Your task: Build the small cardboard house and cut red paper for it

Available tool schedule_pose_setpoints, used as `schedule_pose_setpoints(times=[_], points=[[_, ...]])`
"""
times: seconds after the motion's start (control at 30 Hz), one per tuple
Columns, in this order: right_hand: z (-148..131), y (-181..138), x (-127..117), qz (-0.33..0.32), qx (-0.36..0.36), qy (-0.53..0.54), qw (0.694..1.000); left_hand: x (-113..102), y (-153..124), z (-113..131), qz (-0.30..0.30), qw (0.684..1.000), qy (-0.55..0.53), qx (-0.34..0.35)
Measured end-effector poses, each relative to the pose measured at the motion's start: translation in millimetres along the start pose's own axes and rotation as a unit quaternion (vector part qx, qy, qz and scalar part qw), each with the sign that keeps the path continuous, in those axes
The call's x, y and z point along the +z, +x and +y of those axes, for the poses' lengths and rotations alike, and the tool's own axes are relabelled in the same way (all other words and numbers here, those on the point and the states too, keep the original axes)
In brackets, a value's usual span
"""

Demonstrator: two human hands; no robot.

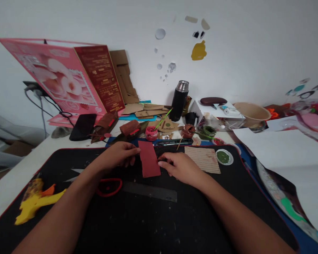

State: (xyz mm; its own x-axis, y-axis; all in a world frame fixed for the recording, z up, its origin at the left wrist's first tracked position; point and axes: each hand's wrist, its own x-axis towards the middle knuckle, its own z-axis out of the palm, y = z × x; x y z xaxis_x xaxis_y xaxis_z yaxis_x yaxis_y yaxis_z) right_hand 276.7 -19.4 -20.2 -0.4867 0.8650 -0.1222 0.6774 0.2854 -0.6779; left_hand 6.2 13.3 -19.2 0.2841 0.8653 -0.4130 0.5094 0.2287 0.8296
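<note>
A dark red rectangular piece of card (148,159) lies on the black mat (137,218) in front of me. My left hand (120,154) pinches the card's upper left edge between thumb and fingers. My right hand (180,167) rests on the mat at the card's right edge, its fingertips touching that edge. A grey ruler (149,191) lies on the mat just below both hands, beside a red scissor handle (110,186).
A corrugated card piece (202,159) and a lid of green paint (224,156) lie right of my right hand. A yellow glue gun (35,201) sits at the mat's left. Paint pots (188,131), a black flask (179,100), a bowl (251,113) and cardboard scraps crowd the back.
</note>
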Motion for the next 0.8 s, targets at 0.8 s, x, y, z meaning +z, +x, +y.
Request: schedule_pose_setpoints(times=[0.8], points=[[6, 6, 4, 0.044, 0.013, 0.339, 0.94, 7, -12, 12, 0.047, 0.973, -0.13, 0.186]])
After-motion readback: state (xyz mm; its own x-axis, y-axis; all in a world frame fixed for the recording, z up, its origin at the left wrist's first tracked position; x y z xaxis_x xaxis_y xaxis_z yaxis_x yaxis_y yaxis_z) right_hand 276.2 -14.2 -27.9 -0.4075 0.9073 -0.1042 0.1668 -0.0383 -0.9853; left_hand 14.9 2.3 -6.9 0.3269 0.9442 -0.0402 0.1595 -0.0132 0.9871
